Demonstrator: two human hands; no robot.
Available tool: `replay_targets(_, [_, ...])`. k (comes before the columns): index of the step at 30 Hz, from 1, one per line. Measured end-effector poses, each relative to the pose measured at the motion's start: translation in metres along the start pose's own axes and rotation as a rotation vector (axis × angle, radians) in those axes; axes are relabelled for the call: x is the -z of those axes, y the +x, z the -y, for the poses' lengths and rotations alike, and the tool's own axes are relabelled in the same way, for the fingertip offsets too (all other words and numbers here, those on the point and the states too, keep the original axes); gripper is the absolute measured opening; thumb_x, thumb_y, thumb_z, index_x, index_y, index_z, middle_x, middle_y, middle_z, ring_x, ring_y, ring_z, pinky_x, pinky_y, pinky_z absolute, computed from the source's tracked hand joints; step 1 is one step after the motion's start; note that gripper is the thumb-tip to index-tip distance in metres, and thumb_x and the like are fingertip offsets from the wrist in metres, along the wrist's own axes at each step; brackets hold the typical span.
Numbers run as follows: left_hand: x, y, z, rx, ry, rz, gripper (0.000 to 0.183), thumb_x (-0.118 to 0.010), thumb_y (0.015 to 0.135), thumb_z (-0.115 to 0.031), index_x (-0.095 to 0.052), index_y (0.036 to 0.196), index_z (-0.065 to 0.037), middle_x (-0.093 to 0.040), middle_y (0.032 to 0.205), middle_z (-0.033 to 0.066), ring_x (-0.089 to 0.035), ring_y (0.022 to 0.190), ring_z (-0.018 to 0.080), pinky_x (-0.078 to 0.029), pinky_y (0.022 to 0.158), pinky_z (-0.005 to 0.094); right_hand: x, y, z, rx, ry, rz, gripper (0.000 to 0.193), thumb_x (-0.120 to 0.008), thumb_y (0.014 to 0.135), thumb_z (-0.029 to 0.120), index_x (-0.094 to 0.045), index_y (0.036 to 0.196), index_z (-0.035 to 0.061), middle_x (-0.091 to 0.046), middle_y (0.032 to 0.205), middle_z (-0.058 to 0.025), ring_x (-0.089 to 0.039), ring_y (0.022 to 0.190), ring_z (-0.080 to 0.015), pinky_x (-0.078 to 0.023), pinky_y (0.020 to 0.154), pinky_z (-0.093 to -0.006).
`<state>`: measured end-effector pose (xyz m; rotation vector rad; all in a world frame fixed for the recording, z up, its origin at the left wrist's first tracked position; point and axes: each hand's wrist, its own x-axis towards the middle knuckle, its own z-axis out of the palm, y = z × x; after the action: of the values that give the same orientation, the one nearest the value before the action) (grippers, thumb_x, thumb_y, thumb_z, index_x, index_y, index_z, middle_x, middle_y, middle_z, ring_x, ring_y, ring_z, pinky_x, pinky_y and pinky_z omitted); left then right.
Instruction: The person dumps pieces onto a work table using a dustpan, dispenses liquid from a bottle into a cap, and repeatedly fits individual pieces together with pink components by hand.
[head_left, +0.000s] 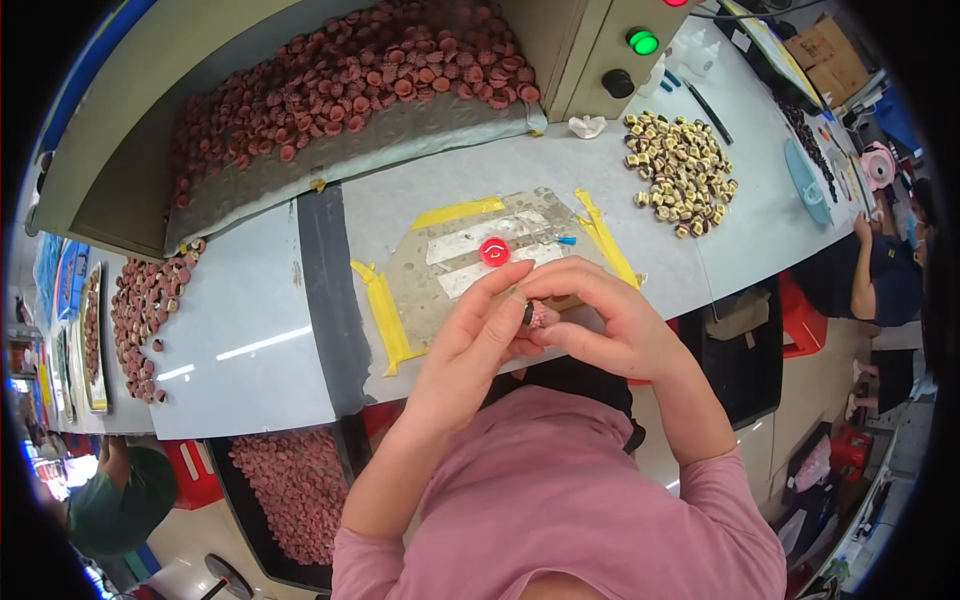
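Note:
My left hand (474,335) and my right hand (610,318) meet in front of my chest, above the near edge of the table. Between their fingertips is a small pink bumpy cup-shaped piece (541,315), with a dark bit at its left end. The left fingers pinch the dark end, and the right thumb and fingers close round the pink side. Just beyond the hands, a red round lid or pot (494,251) stands on a grey mat (410,310) held down with yellow tape. A thin blue-tipped tool (567,241) lies beside it.
Many pink cups (390,80) fill a hooded machine bed. Cream-and-dark pieces (680,170) lie heaped at right, pink-and-cream pieces (145,300) at left. Below the table is a black bin of pink cups (290,490). Other people (120,500) sit either side.

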<state>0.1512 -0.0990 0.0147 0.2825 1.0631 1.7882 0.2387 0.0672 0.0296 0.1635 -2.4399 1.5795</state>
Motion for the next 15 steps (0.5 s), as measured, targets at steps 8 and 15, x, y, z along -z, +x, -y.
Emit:
replay_targets(8, [-0.002,0.006,0.010,-0.099,0.090,-0.007,0.041,-0.047,0.100,-0.021,-0.038,0.138,-0.005,-0.059,0.108,0.0042,-0.057,0.095,0.0095,-0.048,0.084,0.0247,-0.004,-0.008,-0.014,-0.136,0.325,-0.010,0.024,-0.054,0.089,0.001,-0.057,0.113,0.0014,-0.054,0.116,-0.0102,-0.058,0.100,-0.0163,-0.051,0.083,-0.0300])
replay_targets(15, [-0.009,-0.008,0.002,-0.154,0.327,-0.119,0.029,-0.047,0.097,-0.007,-0.052,0.126,-0.004,-0.059,0.100,0.0044,-0.057,0.092,0.0112,-0.049,0.079,0.0255,0.002,-0.006,-0.013,-0.003,-0.006,-0.082,0.015,-0.065,0.083,0.004,-0.064,0.098,0.0030,-0.063,0.099,-0.0081,-0.059,0.094,-0.0220,-0.047,0.083,-0.0311])
